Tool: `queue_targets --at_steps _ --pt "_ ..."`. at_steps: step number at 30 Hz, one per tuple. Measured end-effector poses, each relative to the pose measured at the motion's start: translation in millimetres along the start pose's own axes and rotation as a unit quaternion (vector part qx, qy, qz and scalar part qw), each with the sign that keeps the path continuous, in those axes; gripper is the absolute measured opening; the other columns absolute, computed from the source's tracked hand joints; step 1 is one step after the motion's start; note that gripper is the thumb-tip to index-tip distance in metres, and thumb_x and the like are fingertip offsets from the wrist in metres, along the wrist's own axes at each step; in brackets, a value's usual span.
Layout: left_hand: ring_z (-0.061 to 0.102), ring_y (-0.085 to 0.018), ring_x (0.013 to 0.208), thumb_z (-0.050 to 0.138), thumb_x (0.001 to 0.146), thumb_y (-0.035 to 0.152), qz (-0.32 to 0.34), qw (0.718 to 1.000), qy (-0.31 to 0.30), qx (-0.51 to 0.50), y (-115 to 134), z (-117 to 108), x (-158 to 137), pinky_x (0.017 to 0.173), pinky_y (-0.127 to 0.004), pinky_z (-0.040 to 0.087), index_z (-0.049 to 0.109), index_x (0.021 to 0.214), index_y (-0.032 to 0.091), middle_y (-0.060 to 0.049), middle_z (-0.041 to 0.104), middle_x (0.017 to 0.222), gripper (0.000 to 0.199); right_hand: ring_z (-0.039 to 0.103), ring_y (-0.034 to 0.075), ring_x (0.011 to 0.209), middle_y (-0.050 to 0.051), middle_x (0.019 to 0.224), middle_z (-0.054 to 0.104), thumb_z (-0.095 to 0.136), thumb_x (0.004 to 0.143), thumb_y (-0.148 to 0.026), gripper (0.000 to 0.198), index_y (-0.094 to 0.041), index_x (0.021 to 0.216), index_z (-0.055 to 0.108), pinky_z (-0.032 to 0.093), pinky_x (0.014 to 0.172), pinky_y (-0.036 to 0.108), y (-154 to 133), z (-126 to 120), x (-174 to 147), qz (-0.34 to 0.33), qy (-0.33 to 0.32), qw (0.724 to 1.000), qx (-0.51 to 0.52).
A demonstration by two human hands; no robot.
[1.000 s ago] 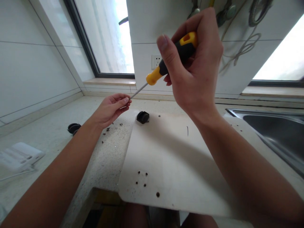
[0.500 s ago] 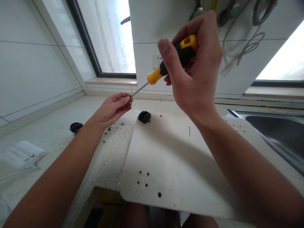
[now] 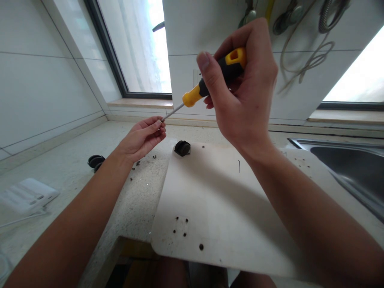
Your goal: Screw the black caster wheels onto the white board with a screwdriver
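**Tiled Counter Station: Two-Handed Hold on Screwdriver**

White wall tiles [image 3: 186, 36] back a speckled off-white stone counter [image 3: 129, 208], with a stainless-steel sink [image 3: 345, 160] set in at the right. Across the counter lies a flat off-white board with rounded corners [image 3: 216, 208], its near edge overhanging, probably to bring its near corner within reach.

Right hand [image 3: 246, 88]: grasps the yellow-and-black-handled screwdriver with a slim metal shank [image 3: 229, 66]. Fingers wrap the handle and the thumb extends along it, a hold that appears to favour control of direction.

Left hand [image 3: 145, 134]: thumb and fingertips pinch together at the tip of the shank, apparently to steady it. Whether they also grip a small fastener cannot be told.

Tool position: raised above the work surface, slanting down toward the left hand and clear of the board.

Parts: one black twin-wheel caster [image 3: 182, 148] sits at the board's far left corner. Further black wheels [image 3: 96, 161] lie beside the left forearm. Small dark screws [image 3: 138, 163] lie loose on the counter, presumably within easy reach of the left hand.
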State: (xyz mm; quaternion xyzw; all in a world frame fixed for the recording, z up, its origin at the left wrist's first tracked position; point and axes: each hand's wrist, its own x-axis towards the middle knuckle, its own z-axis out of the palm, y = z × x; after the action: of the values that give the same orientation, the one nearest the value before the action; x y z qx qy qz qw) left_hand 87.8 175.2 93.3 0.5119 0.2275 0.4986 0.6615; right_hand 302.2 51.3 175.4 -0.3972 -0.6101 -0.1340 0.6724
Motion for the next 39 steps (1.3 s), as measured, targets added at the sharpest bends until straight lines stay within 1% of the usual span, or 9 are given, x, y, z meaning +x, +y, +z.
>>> queue_targets --at_steps 9,13,17,20,23,28,32,36,39 --pt "0.064 -0.011 0.081 0.080 0.094 0.007 0.002 1.000 0.001 -0.005 -1 -2 1 0.088 -0.026 0.060 0.081 0.094 0.020 -0.003 0.071 0.090 0.013 0.067 0.018 0.079 0.003 0.113 0.071 0.060 0.107 -0.051 0.022 -0.031 0.102 0.055 0.051 0.063 0.034 1 1 0 -0.016 -0.010 1.000 -0.001" --pt "0.064 -0.010 0.081 0.079 0.095 0.007 0.009 1.000 0.012 -0.013 -2 -2 3 0.089 -0.026 0.059 0.082 0.095 0.019 -0.003 0.071 0.092 0.013 0.063 0.018 0.079 0.002 0.103 0.067 0.060 0.104 -0.034 0.012 -0.029 0.096 0.053 0.050 0.069 0.035 -3 -1 2 -0.058 -0.024 0.998 0.009" --pt "0.065 -0.010 0.081 0.080 0.094 0.009 0.026 0.999 0.023 0.006 -3 -3 3 0.090 -0.027 0.059 0.082 0.095 0.020 -0.003 0.073 0.094 0.011 0.053 0.016 0.078 0.000 0.091 0.059 0.062 0.093 -0.016 0.021 -0.028 0.087 0.045 0.047 0.074 0.033 -5 -2 6 -0.108 -0.035 0.993 0.030" --pt "0.065 -0.010 0.080 0.082 0.092 0.008 0.025 0.999 0.025 0.009 -4 -2 3 0.089 -0.026 0.060 0.083 0.093 0.019 -0.003 0.074 0.092 0.011 0.050 0.016 0.078 0.000 0.093 0.059 0.061 0.086 -0.012 0.024 -0.028 0.088 0.044 0.047 0.072 0.031 -6 -4 10 -0.112 -0.045 0.993 0.007" --pt "0.066 -0.009 0.081 0.081 0.091 0.006 0.029 0.999 0.035 -0.001 -5 1 3 0.087 -0.024 0.061 0.084 0.092 0.018 -0.003 0.075 0.092 0.012 0.055 0.017 0.083 0.001 0.101 0.064 0.059 0.086 -0.012 0.022 -0.028 0.091 0.046 0.051 0.076 0.032 -7 -5 11 -0.085 -0.059 0.994 -0.037" --pt "0.067 -0.008 0.080 0.082 0.093 0.009 0.055 0.997 0.048 -0.018 -6 6 4 0.085 -0.020 0.061 0.082 0.092 0.022 -0.001 0.075 0.091 0.012 0.062 0.019 0.087 0.001 0.111 0.068 0.058 0.102 -0.031 0.010 -0.032 0.096 0.049 0.053 0.071 0.034 -2 -4 8 -0.040 -0.052 0.998 -0.015" --pt "0.071 -0.012 0.090 0.081 0.097 0.022 0.062 0.997 0.045 0.031 -9 7 5 0.089 -0.023 0.061 0.082 0.102 0.023 -0.003 0.078 0.101 0.005 0.060 0.018 0.086 0.001 0.107 0.063 0.059 0.104 -0.025 0.019 -0.032 0.092 0.046 0.053 0.072 0.034 4 -5 9 -0.069 -0.038 0.996 0.033" --pt "0.073 -0.018 0.103 0.076 0.103 0.048 0.065 0.994 0.010 0.083 -19 8 4 0.092 -0.029 0.060 0.080 0.114 0.022 -0.010 0.079 0.120 0.028 0.059 0.018 0.091 0.005 0.111 0.062 0.056 0.104 -0.022 0.018 -0.030 0.096 0.042 0.055 0.085 0.033 2 -10 13 -0.107 0.004 0.994 0.005" --pt "0.073 -0.022 0.107 0.080 0.098 0.057 0.084 0.979 -0.033 0.181 -31 11 0 0.094 -0.033 0.059 0.080 0.118 0.020 -0.012 0.079 0.121 0.041 0.059 0.018 0.089 0.004 0.110 0.064 0.059 0.102 -0.023 0.016 -0.029 0.107 0.045 0.053 0.086 0.033 -1 -15 16 -0.117 0.021 0.990 -0.077"
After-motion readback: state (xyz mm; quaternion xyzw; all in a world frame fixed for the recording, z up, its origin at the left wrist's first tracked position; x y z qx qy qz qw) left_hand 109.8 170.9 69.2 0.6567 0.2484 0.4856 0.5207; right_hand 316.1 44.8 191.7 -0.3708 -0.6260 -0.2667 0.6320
